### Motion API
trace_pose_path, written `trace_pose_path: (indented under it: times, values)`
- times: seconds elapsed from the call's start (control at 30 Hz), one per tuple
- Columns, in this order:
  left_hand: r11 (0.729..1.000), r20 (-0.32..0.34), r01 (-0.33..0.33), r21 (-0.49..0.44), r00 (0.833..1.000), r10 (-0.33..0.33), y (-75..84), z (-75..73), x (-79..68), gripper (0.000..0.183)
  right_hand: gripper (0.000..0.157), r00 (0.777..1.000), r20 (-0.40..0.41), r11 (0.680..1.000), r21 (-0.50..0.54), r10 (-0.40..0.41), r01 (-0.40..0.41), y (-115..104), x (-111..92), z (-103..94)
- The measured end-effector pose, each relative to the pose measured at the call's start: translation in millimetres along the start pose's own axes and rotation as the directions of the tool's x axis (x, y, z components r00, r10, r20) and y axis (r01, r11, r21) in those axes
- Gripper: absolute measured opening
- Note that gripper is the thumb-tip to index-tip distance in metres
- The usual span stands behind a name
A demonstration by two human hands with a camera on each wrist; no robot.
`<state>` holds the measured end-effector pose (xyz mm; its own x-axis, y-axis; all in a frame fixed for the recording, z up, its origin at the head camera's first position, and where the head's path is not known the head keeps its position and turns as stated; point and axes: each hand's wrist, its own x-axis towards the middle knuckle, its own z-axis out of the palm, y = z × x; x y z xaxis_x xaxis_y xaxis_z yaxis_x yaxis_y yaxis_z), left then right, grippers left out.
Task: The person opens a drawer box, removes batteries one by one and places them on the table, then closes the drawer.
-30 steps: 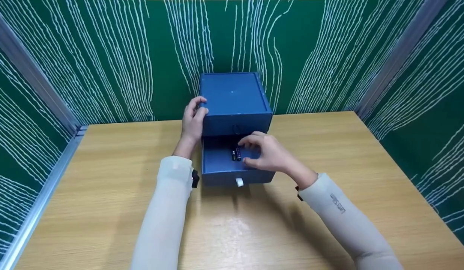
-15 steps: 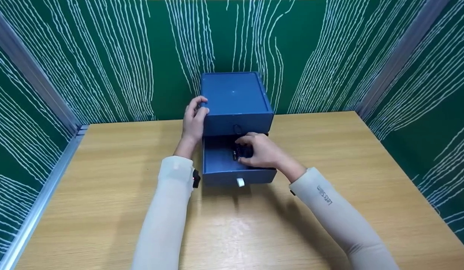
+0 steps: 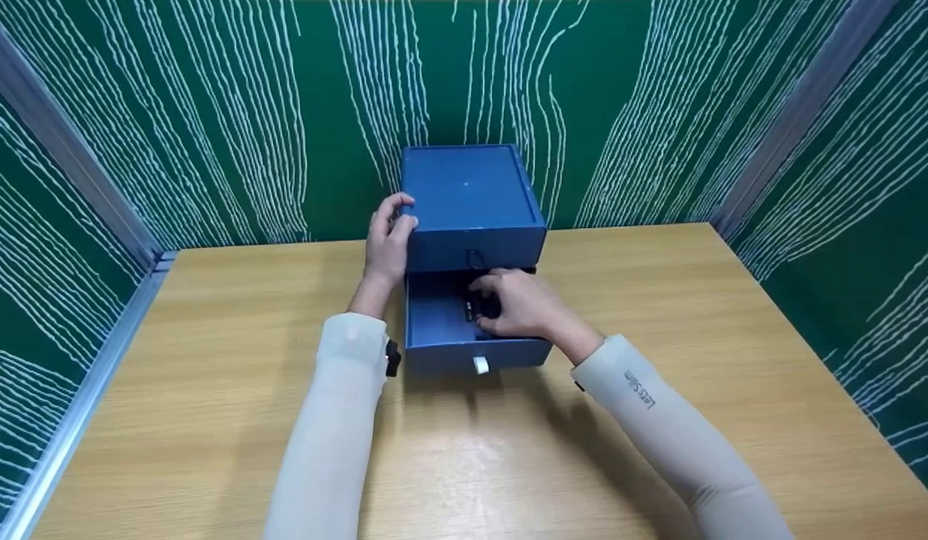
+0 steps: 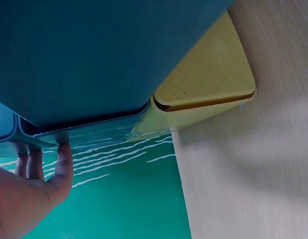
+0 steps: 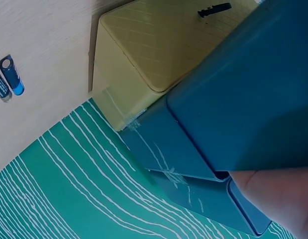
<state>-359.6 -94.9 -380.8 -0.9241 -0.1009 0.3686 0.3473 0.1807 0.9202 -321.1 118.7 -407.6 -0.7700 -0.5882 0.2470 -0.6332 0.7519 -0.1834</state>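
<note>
A blue drawer unit (image 3: 464, 180) stands at the table's back, one drawer (image 3: 433, 319) pulled out below the top one. My left hand (image 3: 386, 244) rests on the unit's upper left edge; in the left wrist view its bent fingertips touch the side wall. My right hand (image 3: 525, 304) reaches into the open drawer, thumb and fingers around small dark batteries (image 3: 469, 309). The palm side is hidden, so I cannot tell whether it grips any. The right wrist view shows only part of a finger or thumb (image 5: 273, 194) at the drawer's edge.
A yellow drawer section (image 5: 149, 50) with a dark handle (image 5: 214, 10) sits under the blue ones. Two batteries (image 5: 13, 77) lie on the table beside the unit. A white tab (image 3: 481, 365) sticks out from the open drawer's front. Green patterned walls (image 3: 614, 75) enclose the table.
My right hand has moved slightly left and deeper into the drawer, and its fingers have closed in around the batteries. The left hand has stayed on the unit.
</note>
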Motion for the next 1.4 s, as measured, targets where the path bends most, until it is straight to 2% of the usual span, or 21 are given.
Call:
trace_pose_path:
  times: [0.33, 0.57, 0.77, 0.83, 1.0, 1.4]
  values:
    - [1.0, -0.004, -0.012, -0.01, 1.0, 0.012, -1.6, 0.1, -0.3, 0.027, 0.052, 0.999, 0.029, 0.992, -0.126, 0.036, -0.032, -1, 2, 2.3]
    - [0.999, -0.007, -0.006, -0.037, 1.0, 0.006, -1.7, -0.8, -1.3, 0.028, 0.046, 1.0, 0.013, 0.986, -0.168, 0.011, -0.009, -1, 2, 7.3]
    - [0.998, 0.007, 0.005, -0.057, 1.0, -0.004, 21.6, -2.0, -13.9, 0.031, 0.049, 1.0, 0.017, 0.98, -0.2, 0.009, -0.006, -2, 2, 8.8]
    - [0.999, 0.006, 0.005, -0.049, 1.0, -0.005, 19.9, -1.3, -12.2, 0.03, 0.05, 0.999, 0.029, 0.976, -0.216, 0.017, -0.011, -1, 2, 8.1]
    - [1.0, 0.007, -0.001, -0.029, 1.0, 0.001, 0.7, 1.0, -0.3, 0.027, 0.052, 0.999, 0.033, 0.967, -0.253, 0.03, -0.021, 0, 3, 7.2]
    - [0.999, -0.002, 0.011, -0.03, 1.0, -0.012, 0.1, -0.3, -2.4, 0.027, 0.049, 0.998, 0.048, 0.961, -0.277, 0.034, -0.02, -2, 4, 9.5]
